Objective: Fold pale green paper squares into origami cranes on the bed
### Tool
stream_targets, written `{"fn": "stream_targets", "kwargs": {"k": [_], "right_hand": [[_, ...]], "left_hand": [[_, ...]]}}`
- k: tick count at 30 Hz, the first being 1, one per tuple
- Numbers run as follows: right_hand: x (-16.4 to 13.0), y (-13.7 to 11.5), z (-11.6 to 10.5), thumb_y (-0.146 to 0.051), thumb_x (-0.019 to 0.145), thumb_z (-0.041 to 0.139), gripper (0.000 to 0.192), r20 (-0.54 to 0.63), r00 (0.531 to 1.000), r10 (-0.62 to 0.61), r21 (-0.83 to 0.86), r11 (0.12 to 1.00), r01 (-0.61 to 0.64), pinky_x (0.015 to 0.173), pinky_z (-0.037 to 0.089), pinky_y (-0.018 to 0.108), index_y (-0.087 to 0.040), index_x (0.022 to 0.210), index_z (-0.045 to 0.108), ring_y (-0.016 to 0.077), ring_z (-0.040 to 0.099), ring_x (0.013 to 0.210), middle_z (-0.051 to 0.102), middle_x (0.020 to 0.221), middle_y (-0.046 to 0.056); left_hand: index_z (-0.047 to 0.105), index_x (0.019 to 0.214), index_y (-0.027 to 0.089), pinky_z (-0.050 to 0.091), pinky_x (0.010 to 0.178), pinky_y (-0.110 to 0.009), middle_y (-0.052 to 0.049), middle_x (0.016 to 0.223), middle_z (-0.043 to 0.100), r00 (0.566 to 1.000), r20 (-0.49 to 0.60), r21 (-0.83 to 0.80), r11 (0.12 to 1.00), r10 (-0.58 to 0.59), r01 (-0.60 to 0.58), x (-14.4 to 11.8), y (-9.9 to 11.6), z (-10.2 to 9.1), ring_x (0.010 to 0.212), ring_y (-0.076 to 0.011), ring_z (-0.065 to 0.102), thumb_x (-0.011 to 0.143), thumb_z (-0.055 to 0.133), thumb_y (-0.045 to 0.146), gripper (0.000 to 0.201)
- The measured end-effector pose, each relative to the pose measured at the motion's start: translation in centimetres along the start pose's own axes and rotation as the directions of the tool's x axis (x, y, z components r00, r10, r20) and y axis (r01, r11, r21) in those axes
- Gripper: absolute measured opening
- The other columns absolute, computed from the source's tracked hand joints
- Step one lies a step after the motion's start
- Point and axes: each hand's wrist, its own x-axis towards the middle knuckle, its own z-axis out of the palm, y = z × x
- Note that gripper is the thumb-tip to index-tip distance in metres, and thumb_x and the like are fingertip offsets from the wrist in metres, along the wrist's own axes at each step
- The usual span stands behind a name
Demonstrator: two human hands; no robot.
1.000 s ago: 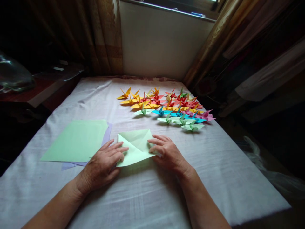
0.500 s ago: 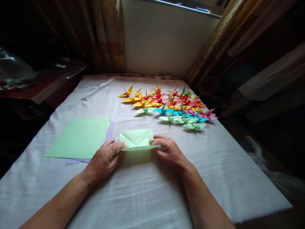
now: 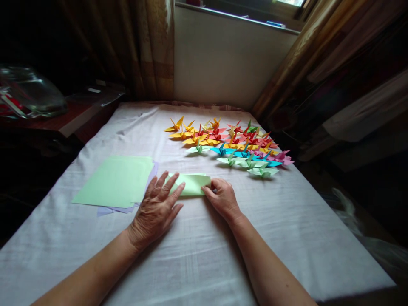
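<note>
A light green sheet of origami paper (image 3: 194, 183), folded over into a narrow rectangle, lies on the cloth-covered table in front of me. My left hand (image 3: 157, 204) rests on its left end with the fingers spread flat. At the right end, my right hand (image 3: 223, 196) pinches the paper's edge between thumb and curled fingers. Left of my left hand is a stack of light green paper (image 3: 111, 180), with purple sheets (image 3: 111, 210) showing from under it.
Several folded paper cranes (image 3: 229, 142) in orange, red, blue, pink and green stand in rows toward the back right. A white tablecloth (image 3: 191, 263) covers the table. Clear plastic (image 3: 35, 93) sits on a dark red side table at left. Curtains (image 3: 153, 51) hang behind.
The near flap of the green paper is now folded up over the rest. My left hand has gone from gripping the edge to lying flat on it. The view has shifted slightly.
</note>
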Motion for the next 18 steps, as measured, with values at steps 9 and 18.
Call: {"fn": "stream_targets", "kwargs": {"k": [9,18], "right_hand": [[1.5,-0.8,-0.6,-0.025,0.079,0.066,0.026,0.11,0.993,0.036,-0.102,0.995,-0.025,0.063,0.032,0.025,-0.022,0.058,0.051,0.0141,0.049,0.064,0.055,0.061,-0.003],[1.0,-0.5,1.2,-0.026,0.079,0.066,0.03,-0.07,0.998,0.002,-0.137,0.99,-0.011,0.079,0.041,0.033,-0.019,0.108,0.067,0.0201,0.059,0.075,0.065,0.075,0.001]], "left_hand": [[0.051,0.145,0.017,0.027,0.119,-0.047,-0.01,0.15,0.052,0.943,0.305,-0.036,0.991,0.132,-0.127,0.3,1.1,1.7,0.14,-0.0293,0.045,0.101,0.034,0.059,0.063],[0.046,0.148,0.017,0.026,0.117,-0.047,-0.01,0.153,0.049,0.923,0.363,-0.043,0.992,0.13,-0.122,0.3,0.7,2.0,0.141,-0.0304,0.043,0.101,0.031,0.06,0.066]]}}
